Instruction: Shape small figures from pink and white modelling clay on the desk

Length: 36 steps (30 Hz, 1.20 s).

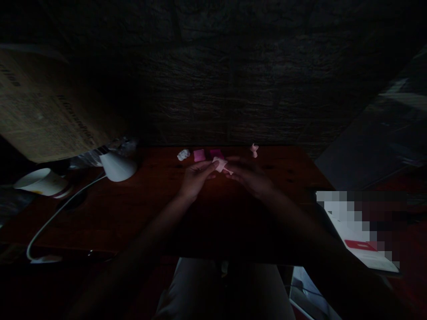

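Observation:
Between my two hands is a small piece of folded pink paper (220, 165), raised above the dark wooden table. My left hand (196, 177) pinches its left side, the thumb lying on top. The fingers of my right hand (247, 175) close on its right edge. Just beyond the hands lie a bright pink paper square (199, 155) and a darker magenta square (216, 153), partly hidden by the held paper. A crumpled white wad (183, 154) is left of them. Farther right stands a twisted pale pink paper piece (254, 150).
On the left of the table (147, 195) are a white cone-shaped object (118, 166) with a cable, a paper cup (42, 182) and a large printed cardboard box (50, 106). A blurred-out screen or tablet (350, 231) is at the right edge. A dark wall rises behind.

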Each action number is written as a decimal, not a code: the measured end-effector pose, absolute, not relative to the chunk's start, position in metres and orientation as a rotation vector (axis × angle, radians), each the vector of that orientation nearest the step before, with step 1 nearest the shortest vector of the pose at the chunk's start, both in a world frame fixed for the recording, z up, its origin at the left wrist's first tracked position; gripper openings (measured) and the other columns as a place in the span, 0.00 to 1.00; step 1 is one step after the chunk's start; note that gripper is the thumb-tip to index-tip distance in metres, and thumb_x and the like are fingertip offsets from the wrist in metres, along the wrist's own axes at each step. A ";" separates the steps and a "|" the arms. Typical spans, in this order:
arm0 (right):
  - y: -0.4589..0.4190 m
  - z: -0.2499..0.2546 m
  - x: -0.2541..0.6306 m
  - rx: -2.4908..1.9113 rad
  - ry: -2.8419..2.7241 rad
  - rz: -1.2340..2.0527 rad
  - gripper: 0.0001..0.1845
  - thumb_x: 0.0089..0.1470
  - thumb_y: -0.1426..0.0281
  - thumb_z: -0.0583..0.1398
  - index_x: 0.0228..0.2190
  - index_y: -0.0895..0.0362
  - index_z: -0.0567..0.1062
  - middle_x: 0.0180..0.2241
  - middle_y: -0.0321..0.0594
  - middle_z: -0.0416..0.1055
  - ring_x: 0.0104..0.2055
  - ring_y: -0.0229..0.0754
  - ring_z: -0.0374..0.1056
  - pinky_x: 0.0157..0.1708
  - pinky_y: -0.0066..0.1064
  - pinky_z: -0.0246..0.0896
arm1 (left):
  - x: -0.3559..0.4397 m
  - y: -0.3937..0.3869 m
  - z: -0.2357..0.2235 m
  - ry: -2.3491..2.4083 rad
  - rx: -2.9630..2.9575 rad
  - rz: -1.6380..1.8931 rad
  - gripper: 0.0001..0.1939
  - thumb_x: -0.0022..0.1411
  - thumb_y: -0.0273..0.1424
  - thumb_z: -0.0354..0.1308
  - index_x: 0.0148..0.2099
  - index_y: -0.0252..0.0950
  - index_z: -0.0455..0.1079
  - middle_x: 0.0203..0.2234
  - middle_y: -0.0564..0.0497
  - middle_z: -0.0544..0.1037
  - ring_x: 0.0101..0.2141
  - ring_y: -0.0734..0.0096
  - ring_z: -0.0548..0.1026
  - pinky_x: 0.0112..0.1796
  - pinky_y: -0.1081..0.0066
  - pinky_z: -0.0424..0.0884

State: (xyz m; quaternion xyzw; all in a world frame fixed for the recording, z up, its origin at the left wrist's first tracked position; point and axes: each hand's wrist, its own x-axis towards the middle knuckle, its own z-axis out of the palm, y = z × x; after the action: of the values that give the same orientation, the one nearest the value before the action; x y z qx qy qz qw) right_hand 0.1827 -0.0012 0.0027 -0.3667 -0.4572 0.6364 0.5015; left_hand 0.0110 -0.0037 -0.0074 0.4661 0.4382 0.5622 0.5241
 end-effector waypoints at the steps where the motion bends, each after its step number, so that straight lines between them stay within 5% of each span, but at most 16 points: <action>1: -0.001 0.002 0.183 -0.890 -1.142 1.507 0.19 0.40 0.64 0.72 0.37 0.52 0.78 0.35 0.37 0.78 0.39 0.42 0.74 0.46 0.39 0.69 | 0.011 -0.003 -0.008 1.052 1.103 1.345 0.18 0.45 0.43 0.74 0.36 0.36 0.82 0.34 0.48 0.84 0.34 0.70 0.79 0.37 0.71 0.76; 9: -0.003 -0.001 0.180 -1.001 -1.573 0.826 0.09 0.48 0.65 0.67 0.34 0.52 0.78 0.46 0.42 0.78 0.43 0.46 0.75 0.45 0.40 0.70 | 0.011 -0.002 -0.008 1.032 1.065 1.355 0.19 0.44 0.43 0.75 0.35 0.36 0.82 0.34 0.48 0.83 0.35 0.70 0.79 0.37 0.71 0.76; 15: -0.007 0.003 0.181 -1.033 -1.704 0.626 0.05 0.53 0.69 0.63 0.35 0.52 0.78 0.47 0.42 0.79 0.42 0.46 0.76 0.45 0.41 0.71 | 0.011 -0.003 -0.006 1.033 1.053 1.337 0.19 0.44 0.43 0.75 0.34 0.36 0.82 0.33 0.49 0.83 0.34 0.72 0.78 0.37 0.73 0.74; 25: -0.011 0.004 0.180 -1.071 -1.762 0.556 0.20 0.54 0.69 0.64 0.50 0.49 0.74 0.41 0.39 0.80 0.42 0.47 0.76 0.46 0.41 0.71 | 0.011 -0.003 -0.005 1.019 0.973 1.327 0.18 0.43 0.42 0.75 0.33 0.36 0.81 0.32 0.50 0.82 0.33 0.73 0.77 0.37 0.73 0.73; 36: -0.011 0.005 0.179 -1.048 -1.809 0.384 0.20 0.55 0.72 0.62 0.50 0.51 0.74 0.41 0.41 0.79 0.45 0.48 0.75 0.49 0.41 0.68 | 0.011 -0.003 -0.004 1.008 0.858 1.265 0.17 0.44 0.41 0.75 0.35 0.37 0.81 0.33 0.49 0.83 0.35 0.71 0.78 0.38 0.72 0.72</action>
State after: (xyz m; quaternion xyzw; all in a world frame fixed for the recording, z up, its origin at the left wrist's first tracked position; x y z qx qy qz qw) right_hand 0.1789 -0.0113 0.0051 -0.4307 -0.7437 0.1580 0.4863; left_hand 0.0112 -0.0026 -0.0038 0.3714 0.4365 0.5477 0.6095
